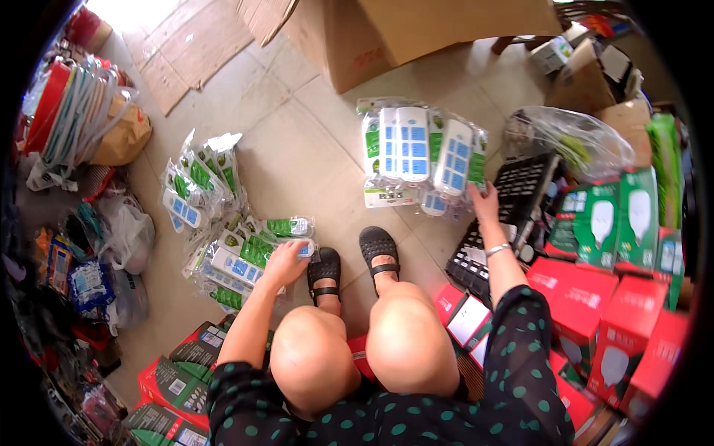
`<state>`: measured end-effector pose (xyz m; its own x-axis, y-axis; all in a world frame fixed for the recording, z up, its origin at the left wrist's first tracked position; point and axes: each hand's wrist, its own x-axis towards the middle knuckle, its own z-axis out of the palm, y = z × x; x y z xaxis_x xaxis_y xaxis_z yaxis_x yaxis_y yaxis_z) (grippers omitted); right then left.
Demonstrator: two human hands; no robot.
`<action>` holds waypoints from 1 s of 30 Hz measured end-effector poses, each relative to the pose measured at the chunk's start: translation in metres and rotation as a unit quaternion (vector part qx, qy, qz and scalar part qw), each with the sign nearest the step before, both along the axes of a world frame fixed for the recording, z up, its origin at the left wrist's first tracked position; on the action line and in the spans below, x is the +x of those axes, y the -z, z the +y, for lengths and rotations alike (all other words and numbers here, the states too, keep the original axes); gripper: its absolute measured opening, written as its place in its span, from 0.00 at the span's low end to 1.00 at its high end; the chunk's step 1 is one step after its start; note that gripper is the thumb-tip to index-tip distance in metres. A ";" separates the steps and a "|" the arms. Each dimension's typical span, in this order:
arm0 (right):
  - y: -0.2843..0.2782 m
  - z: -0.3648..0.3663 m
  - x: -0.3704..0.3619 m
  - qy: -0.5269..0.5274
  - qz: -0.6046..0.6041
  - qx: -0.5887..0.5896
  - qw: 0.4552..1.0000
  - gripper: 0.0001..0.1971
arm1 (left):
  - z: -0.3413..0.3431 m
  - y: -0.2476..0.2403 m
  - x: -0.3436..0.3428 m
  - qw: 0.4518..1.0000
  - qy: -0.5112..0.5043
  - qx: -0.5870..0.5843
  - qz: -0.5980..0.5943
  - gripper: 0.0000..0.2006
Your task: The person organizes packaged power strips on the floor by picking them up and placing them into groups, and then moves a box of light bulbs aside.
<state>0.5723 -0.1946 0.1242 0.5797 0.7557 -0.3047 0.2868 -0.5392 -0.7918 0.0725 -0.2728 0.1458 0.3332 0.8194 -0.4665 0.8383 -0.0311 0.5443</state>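
Note:
My left hand is closed over the end of a bagged white power strip with blue socket faces. Beneath and beside it spreads a pile of similar packs, in clear film with green cards. Farther off lies a second loose heap of them. On the right, my right hand touches the edge of another group of bagged power strips, its fingers somewhat apart. Those strips lie side by side on the floor, blue faces up.
A big cardboard box stands at the far side. Along my right are a black plastic crate and red and green bulb boxes. More boxes sit at my near left. Bags and goods line the left edge.

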 end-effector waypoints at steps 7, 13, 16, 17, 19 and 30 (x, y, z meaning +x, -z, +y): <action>-0.021 0.026 -0.031 0.024 0.180 -0.103 0.978 0.25 | 0.039 0.102 0.004 0.978 0.004 0.111 0.176 0.29; -0.048 -0.001 -0.053 0.141 0.305 0.093 0.937 0.17 | 0.028 0.083 -0.007 0.986 0.047 0.007 0.159 0.22; -0.047 -0.008 -0.100 -0.023 0.340 0.114 0.933 0.25 | -0.015 0.089 -0.033 0.960 0.155 -0.051 0.228 0.13; -0.031 -0.012 -0.105 -0.080 0.312 0.096 0.942 0.27 | -0.034 0.091 -0.035 0.953 0.182 -0.062 0.234 0.13; -0.037 0.011 -0.171 -0.214 0.202 -0.043 0.955 0.32 | -0.075 0.086 -0.053 0.942 0.210 -0.079 0.249 0.12; 0.083 0.004 -0.264 -0.416 -0.020 -0.098 0.904 0.25 | -0.024 0.077 -0.012 0.984 -0.143 -0.099 -0.033 0.17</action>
<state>0.3082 -0.1909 0.0416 -0.1505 0.8690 -0.4714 0.6832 -0.2532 -0.6849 0.0604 -0.2968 0.0691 0.1376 0.7797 -0.6108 0.7603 0.3121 0.5697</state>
